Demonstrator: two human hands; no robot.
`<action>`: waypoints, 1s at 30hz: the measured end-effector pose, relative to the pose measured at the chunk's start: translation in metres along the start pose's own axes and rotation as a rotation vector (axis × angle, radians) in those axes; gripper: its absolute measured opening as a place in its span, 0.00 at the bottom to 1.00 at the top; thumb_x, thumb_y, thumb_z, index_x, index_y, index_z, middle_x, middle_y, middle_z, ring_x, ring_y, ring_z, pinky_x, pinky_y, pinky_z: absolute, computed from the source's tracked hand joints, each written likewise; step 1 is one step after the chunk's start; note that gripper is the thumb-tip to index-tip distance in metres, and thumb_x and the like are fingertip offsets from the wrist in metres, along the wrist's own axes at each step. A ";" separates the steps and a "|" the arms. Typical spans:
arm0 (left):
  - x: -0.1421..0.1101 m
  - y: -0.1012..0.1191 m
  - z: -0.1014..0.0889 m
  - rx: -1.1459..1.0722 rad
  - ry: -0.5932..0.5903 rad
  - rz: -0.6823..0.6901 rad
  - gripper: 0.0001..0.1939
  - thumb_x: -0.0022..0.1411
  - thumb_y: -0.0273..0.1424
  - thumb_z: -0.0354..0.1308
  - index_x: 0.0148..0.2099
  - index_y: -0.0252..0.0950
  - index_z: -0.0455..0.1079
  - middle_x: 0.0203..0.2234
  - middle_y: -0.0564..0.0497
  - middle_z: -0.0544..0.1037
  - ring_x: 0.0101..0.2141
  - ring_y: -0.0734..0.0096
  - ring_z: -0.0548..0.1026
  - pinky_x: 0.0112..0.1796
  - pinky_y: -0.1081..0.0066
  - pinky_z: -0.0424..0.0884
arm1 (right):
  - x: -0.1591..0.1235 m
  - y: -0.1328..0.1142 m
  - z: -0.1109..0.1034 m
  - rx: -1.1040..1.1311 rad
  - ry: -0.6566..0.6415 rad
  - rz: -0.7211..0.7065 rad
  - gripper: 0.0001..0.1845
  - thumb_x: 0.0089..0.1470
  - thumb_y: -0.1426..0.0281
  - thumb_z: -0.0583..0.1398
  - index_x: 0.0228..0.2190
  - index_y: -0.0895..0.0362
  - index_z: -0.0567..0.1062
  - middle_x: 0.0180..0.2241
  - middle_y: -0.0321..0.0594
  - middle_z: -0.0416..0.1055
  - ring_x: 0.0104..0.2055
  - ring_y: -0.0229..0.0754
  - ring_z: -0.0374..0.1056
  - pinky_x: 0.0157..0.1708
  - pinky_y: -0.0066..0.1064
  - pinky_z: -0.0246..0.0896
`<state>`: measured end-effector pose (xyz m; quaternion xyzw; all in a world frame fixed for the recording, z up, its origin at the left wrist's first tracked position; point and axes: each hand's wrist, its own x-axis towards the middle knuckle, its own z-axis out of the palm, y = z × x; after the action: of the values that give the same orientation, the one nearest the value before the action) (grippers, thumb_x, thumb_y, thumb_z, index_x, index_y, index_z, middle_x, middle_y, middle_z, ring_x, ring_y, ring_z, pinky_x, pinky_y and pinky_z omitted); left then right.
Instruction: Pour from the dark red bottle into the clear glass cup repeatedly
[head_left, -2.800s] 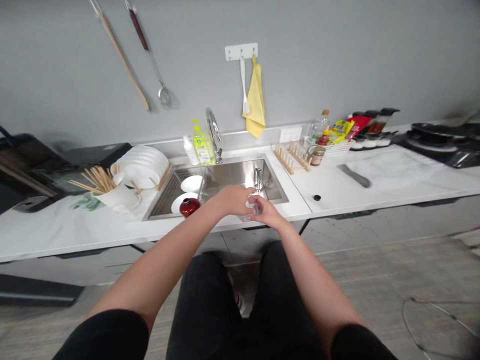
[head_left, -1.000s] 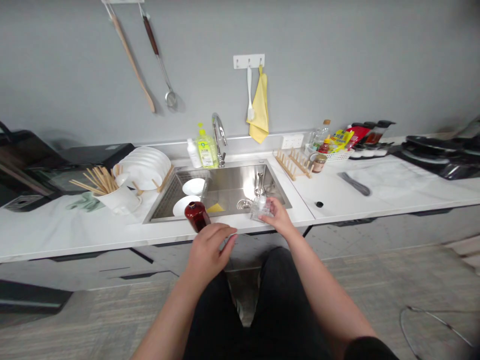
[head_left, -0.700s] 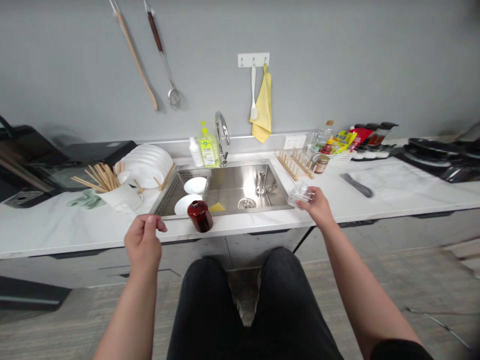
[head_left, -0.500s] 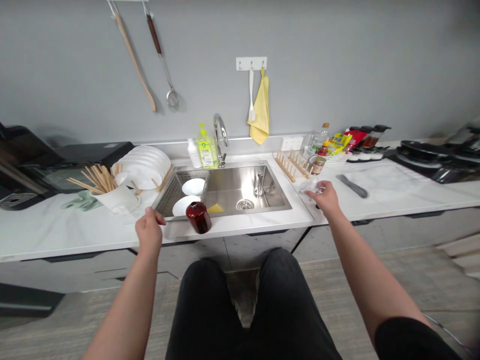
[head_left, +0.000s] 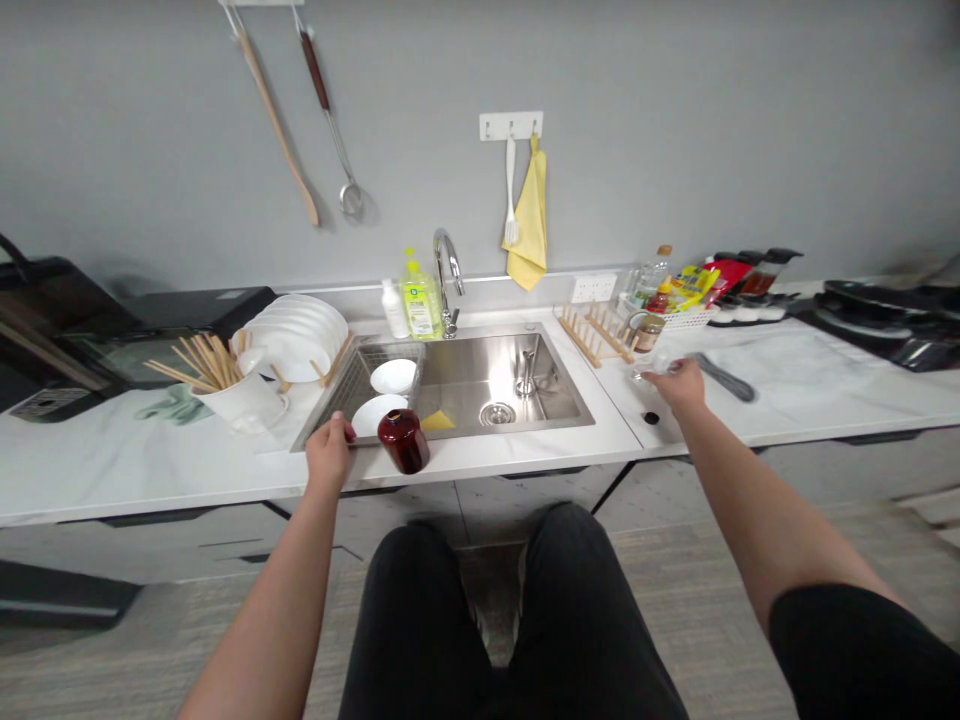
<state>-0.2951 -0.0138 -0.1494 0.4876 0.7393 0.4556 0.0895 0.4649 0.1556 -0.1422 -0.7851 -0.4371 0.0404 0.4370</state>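
Observation:
My right hand (head_left: 681, 385) is stretched out over the white counter to the right of the sink (head_left: 525, 415). Its fingers are closed round a small clear glass (head_left: 649, 364), held low over the counter near the wooden rack (head_left: 598, 335). My left hand (head_left: 328, 450) rests on the counter at the sink's front left corner, fingers curled. It lies just left of a dark red jar (head_left: 403, 441) and does not touch it. Two white dishes (head_left: 379, 409) lie in the sink's left half.
A faucet (head_left: 448, 268) and soap bottles (head_left: 421, 303) stand behind the sink. Stacked white plates (head_left: 300, 330) and a holder of chopsticks (head_left: 225, 385) are on the left. A basket of bottles (head_left: 675, 295), a dark knife (head_left: 724, 378) and a small black cap (head_left: 650, 417) are on the right.
My right hand carried the clear glass from the sink's front edge to the counter on the right. My left hand left the glass, swung left and settled beside the red jar.

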 end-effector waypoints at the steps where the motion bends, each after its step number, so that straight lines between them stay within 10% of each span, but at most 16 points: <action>1: 0.000 -0.001 0.000 -0.031 0.003 -0.011 0.34 0.77 0.57 0.41 0.30 0.40 0.71 0.27 0.46 0.79 0.33 0.60 0.77 0.37 0.65 0.74 | 0.001 0.002 0.001 -0.003 0.004 0.008 0.39 0.35 0.52 0.81 0.41 0.48 0.67 0.44 0.46 0.77 0.47 0.60 0.73 0.53 0.55 0.73; 30: -0.002 0.004 -0.002 -0.054 -0.010 0.003 0.28 0.76 0.51 0.49 0.30 0.39 0.72 0.25 0.50 0.77 0.32 0.62 0.74 0.39 0.64 0.68 | -0.019 -0.011 -0.011 0.044 0.031 0.067 0.46 0.48 0.48 0.78 0.58 0.58 0.69 0.55 0.61 0.78 0.56 0.64 0.75 0.59 0.53 0.71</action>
<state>-0.2928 -0.0159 -0.1460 0.4882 0.7257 0.4732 0.1056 0.4507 0.1376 -0.1338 -0.7899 -0.4029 0.0525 0.4593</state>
